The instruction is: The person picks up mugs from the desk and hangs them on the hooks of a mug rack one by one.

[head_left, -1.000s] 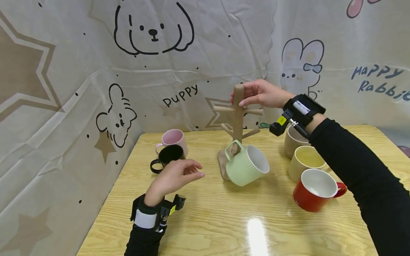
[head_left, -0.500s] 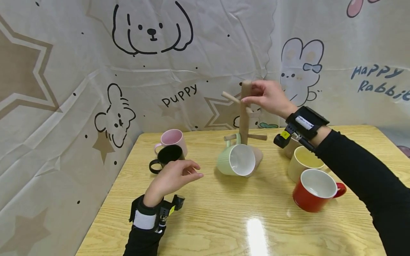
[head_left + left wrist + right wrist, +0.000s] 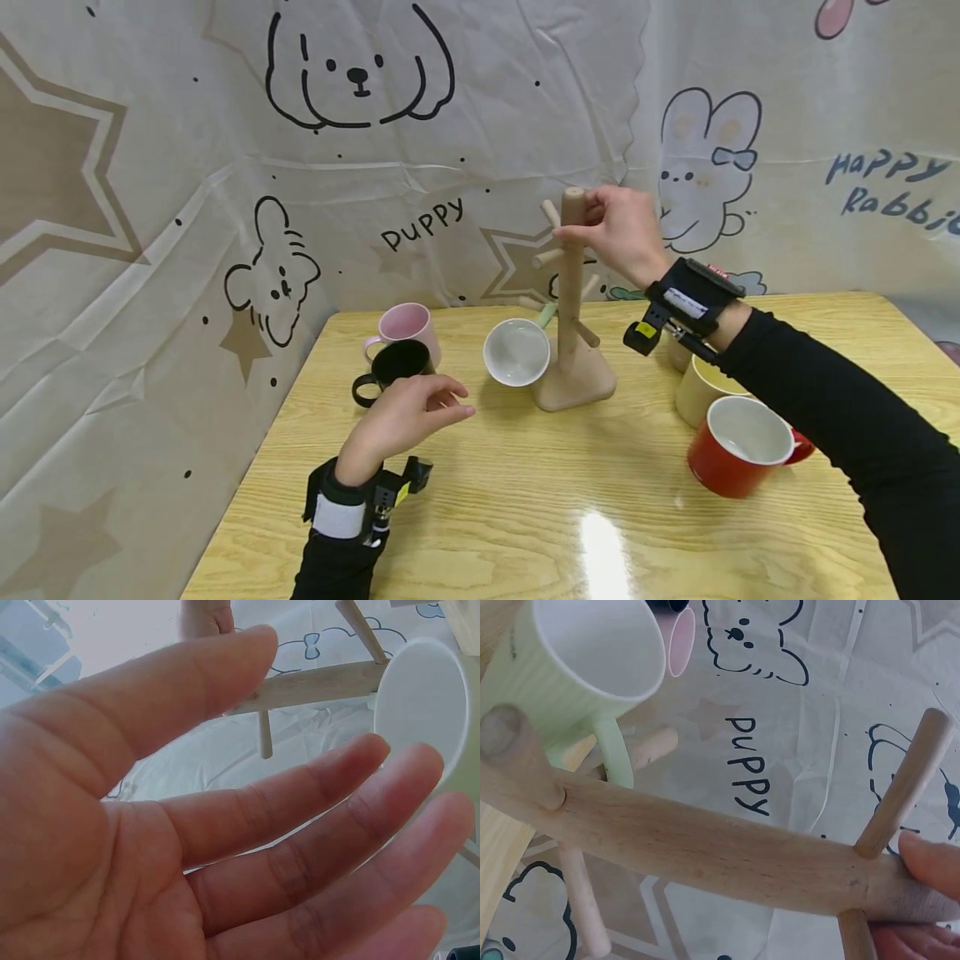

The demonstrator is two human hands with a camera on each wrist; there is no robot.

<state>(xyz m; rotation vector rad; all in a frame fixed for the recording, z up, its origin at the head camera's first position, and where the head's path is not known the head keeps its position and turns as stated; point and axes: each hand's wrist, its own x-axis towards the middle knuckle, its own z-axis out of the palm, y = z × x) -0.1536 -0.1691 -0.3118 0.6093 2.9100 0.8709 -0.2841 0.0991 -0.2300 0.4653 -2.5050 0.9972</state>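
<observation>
A wooden mug tree (image 3: 572, 287) stands on the table, and my right hand (image 3: 619, 232) pinches the top of its post between thumb and fingers. By its handle a pale green mug (image 3: 517, 694) hangs on a lower peg, on the left side of the post. Its white inside faces me in the head view. My left hand (image 3: 399, 418) holds nothing, its fingers loosely extended in front of the black mug (image 3: 402, 363). In the left wrist view the palm (image 3: 67, 862) and relaxed fingers stand apart from the tree.
Behind the black mug stands a pink mug (image 3: 409, 325). At the right are a red mug (image 3: 727, 458), a yellow mug (image 3: 697, 400) and a beige mug (image 3: 678, 354), partly hidden by my right arm. A printed cloth (image 3: 480, 100) hangs behind the table.
My right hand has turned the mug tree about its post. The green mug has swung from the front round to the left, and the pegs point other ways. My left hand stays put.
</observation>
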